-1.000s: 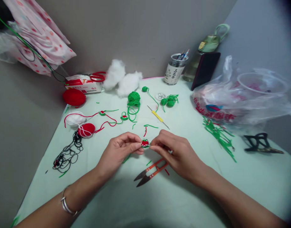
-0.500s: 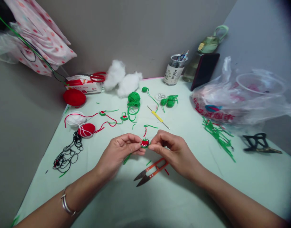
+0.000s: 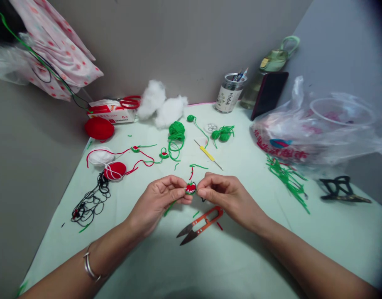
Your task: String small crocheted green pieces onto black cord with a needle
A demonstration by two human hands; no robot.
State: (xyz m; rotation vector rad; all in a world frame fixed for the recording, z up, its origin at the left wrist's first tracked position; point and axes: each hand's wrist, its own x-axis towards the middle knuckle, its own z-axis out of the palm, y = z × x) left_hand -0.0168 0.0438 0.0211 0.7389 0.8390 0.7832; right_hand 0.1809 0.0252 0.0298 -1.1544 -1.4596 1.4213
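Observation:
A small crocheted piece [image 3: 190,188], red with white and a green edge, is pinched between the thumb and fingers of my left hand [image 3: 161,197]. A green yarn tail hangs below those fingers. Close against its right side, my right hand [image 3: 225,195] pinches black yarn; a dark loop shows at the piece's upper right and a short dark end under the fingertips. Orange thread snips [image 3: 200,225] lie on the table just below my hands, blades to the left. Beyond my hands is a yellow-handled crochet hook [image 3: 206,153].
Behind are a green yarn ball [image 3: 176,132], white stuffing [image 3: 170,111] and a pen jar [image 3: 230,93]. Tangled black yarn [image 3: 90,203] and red yarn balls [image 3: 115,170] lie left. Right stand a phone [image 3: 270,95], a plastic bag [image 3: 306,128], green yarn scraps [image 3: 287,180] and a hair claw [image 3: 343,189].
My right hand has shifted slightly right, away from the crocheted piece, and a dark yarn end now shows below its fingers. My left hand keeps its hold.

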